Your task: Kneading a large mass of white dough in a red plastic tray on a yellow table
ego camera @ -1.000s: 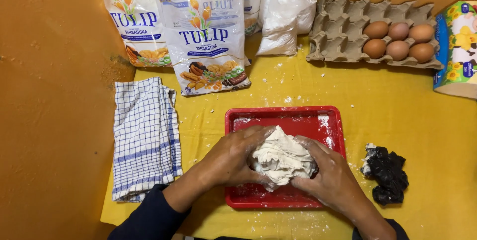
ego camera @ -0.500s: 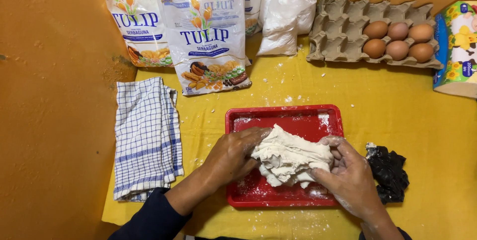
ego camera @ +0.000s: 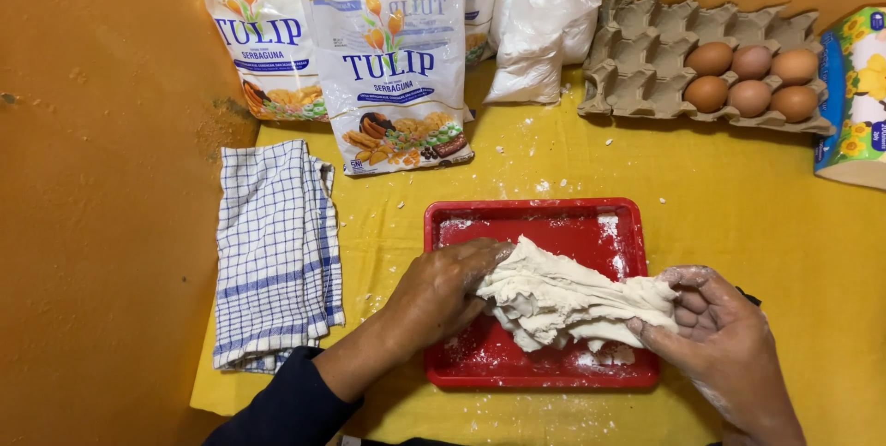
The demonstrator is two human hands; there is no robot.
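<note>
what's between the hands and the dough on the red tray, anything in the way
Nothing visible. The left hand grips one end of the dough and the right hand the other, both in direct contact above the red tray.

Head view, steeply down, close

Along the far edge of my yellow-covered table (ego camera: 738,225) lean two white printed plastic flour bags (ego camera: 392,59), side by side toward the far left corner. Just right of them slumps a knotted clear plastic bag of white powder (ego camera: 544,26). Further right along that edge sits a grey cardboard egg tray (ego camera: 646,49) with six brown eggs (ego camera: 752,77) at its right end. A colourful flowered carton (ego camera: 854,100) pokes in at the right edge. By the left edge lies a folded blue-and-white checked cloth (ego camera: 272,252)
</note>
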